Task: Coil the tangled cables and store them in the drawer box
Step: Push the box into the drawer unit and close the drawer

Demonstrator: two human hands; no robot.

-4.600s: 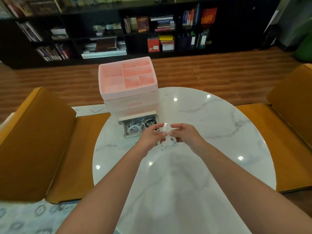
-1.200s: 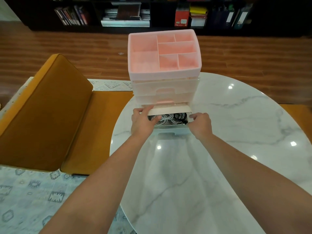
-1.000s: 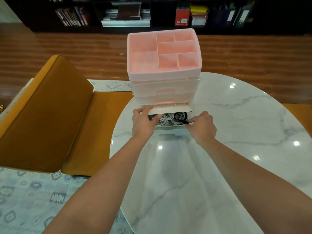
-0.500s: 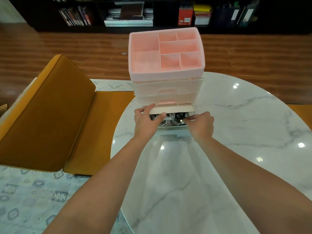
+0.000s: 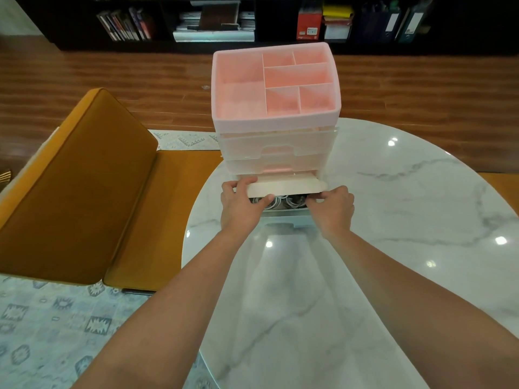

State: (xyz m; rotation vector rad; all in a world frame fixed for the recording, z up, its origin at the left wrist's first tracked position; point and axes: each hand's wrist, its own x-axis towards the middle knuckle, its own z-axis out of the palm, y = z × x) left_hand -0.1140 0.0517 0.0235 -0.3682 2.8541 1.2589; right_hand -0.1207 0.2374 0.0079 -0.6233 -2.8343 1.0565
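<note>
A pink and translucent drawer box [image 5: 276, 119] stands at the far edge of the round marble table [image 5: 393, 220]. Its bottom drawer [image 5: 283, 186] sticks out a short way, and coiled white and dark cables [image 5: 283, 201] show in the narrow gap. My left hand [image 5: 241, 206] grips the drawer's left front corner, thumb over the rim. My right hand [image 5: 332, 206] holds the drawer's right front corner with curled fingers. Most of the cables are hidden under the drawers above.
An orange bench [image 5: 92, 192] runs along the table's left side, with a patterned rug [image 5: 50, 332] below. A dark bookshelf [image 5: 252, 21] with books and folders lines the far wall beyond the wooden floor [image 5: 112, 77].
The coiled white cable left my hands and lies in the drawer. Both hands moved to the drawer's front corners, and the drawer has slid further into the box over the last second.
</note>
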